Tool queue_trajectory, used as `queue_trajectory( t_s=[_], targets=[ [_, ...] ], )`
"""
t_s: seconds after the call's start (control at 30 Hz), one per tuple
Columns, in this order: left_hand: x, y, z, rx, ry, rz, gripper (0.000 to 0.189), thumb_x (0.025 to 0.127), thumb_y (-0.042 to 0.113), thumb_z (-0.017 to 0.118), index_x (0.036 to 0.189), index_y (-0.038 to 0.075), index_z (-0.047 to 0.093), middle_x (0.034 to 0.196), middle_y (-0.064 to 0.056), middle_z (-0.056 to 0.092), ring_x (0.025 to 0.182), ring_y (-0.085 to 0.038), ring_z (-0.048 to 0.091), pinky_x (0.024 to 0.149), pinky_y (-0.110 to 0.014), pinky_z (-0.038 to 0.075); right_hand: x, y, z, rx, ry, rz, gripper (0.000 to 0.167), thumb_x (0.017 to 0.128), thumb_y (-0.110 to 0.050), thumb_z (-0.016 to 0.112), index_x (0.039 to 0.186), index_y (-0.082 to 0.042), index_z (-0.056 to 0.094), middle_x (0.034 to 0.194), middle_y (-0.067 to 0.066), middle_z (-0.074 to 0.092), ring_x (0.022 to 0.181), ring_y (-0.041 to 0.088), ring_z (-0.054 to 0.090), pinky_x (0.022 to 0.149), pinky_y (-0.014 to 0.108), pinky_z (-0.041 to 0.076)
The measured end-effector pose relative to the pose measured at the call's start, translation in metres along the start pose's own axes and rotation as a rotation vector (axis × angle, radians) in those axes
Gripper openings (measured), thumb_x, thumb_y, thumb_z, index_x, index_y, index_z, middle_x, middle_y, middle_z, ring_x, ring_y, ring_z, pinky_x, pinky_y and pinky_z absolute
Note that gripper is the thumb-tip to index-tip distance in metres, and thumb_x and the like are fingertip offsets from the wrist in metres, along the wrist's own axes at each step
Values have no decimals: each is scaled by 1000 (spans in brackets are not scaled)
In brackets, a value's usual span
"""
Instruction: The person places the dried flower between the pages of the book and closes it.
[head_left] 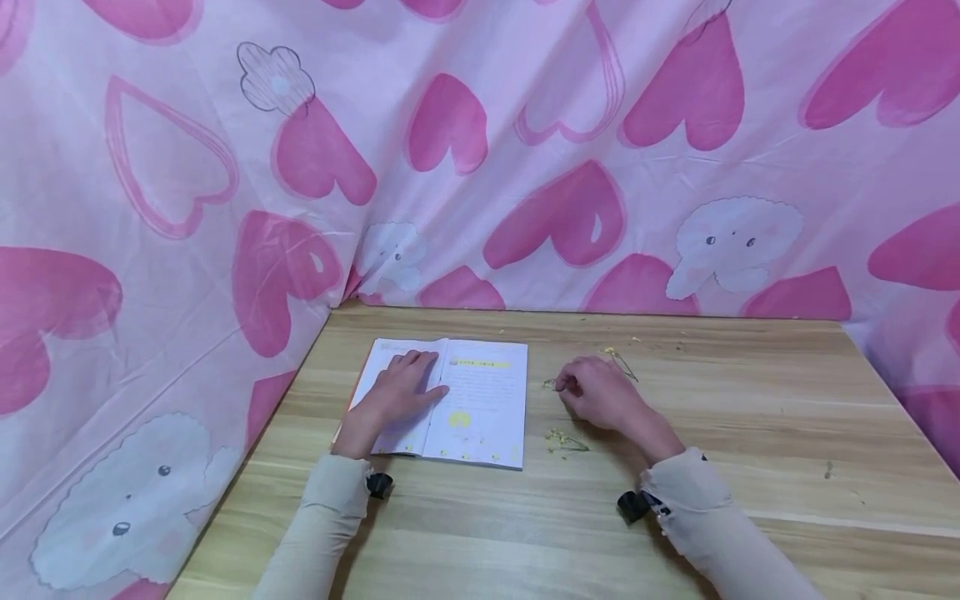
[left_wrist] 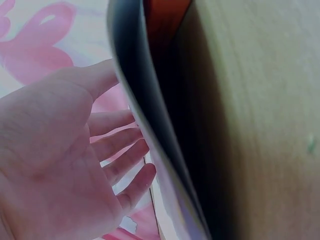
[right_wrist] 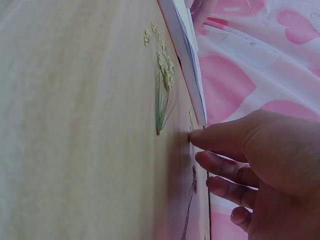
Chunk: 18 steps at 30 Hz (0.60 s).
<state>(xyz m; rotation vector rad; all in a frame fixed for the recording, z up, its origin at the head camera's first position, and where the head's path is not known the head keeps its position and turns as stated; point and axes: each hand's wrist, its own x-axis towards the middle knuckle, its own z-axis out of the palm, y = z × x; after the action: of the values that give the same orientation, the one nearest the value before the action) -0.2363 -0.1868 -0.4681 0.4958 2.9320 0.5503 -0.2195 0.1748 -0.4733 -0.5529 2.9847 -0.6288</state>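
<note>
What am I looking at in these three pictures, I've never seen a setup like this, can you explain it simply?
There's no machine here, just a person's two bare hands. The wide picture comes from a camera on the head, looking forward and down. The other two come from cameras on the wrists, so each shows one hand close up, at a tilted angle.

The left hand rests on the left page of an open book. The right hand seems to pinch a small flower sprig beside the book. Another sprig lies beyond that hand, and a third sprig lies nearer the person. Everything is on a wooden table, with a pink heart-patterned cloth behind.
</note>
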Motion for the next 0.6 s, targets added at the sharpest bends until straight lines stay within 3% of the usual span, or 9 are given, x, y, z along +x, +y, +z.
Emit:
queue_trajectory(
  t_s=[0.27, 0.6],
  targets=[
    [-2, -1, 1, -5, -4, 1, 68, 107, 43, 65, 162, 7, 46, 161, -20, 51, 148, -46, 45, 112, -68, 44, -3, 3, 0, -21, 23, 40, 4, 97, -22, 80, 94, -20, 80, 93, -3, 72, 94, 21, 65, 96, 53, 47],
    [-3, -6, 4, -34, 6, 7, 70, 107, 45, 64, 164, 10, 44, 162, -17, 50, 150, -45, 44, 115, -69, 42, -7, 0, 4, -173, 67, -63, 18, 100, -13, 69, 83, -17, 66, 82, -2, 63, 78, 17, 59, 79, 46, 48]
  ],
)
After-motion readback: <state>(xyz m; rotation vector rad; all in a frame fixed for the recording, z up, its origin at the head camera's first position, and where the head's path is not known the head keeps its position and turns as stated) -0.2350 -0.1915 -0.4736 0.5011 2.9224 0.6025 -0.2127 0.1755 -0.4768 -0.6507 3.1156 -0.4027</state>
